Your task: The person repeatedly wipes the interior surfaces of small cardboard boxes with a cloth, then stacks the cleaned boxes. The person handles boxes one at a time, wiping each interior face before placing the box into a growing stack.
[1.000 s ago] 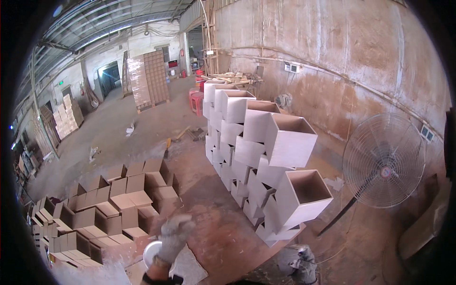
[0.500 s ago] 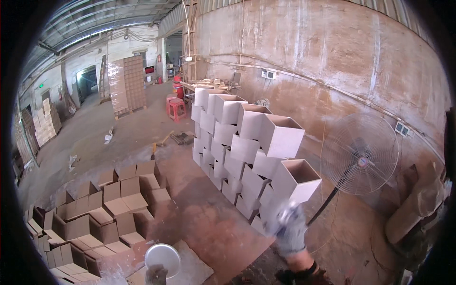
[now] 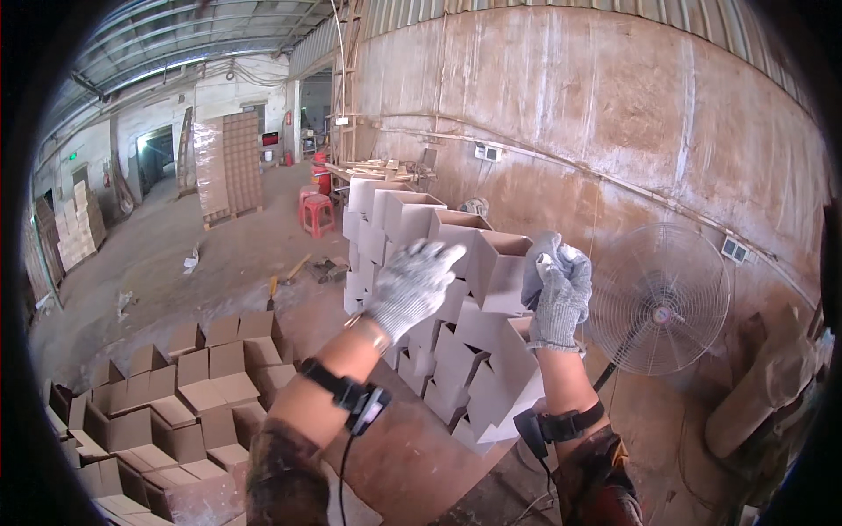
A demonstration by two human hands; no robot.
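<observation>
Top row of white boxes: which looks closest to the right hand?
The front box, nearest the fan: it shows beside the right hand; the others trail off towards the red stools.

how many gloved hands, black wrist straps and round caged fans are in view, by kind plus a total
Gloved hands: 2
Black wrist straps: 2
Round caged fan: 1
Total: 5
</observation>
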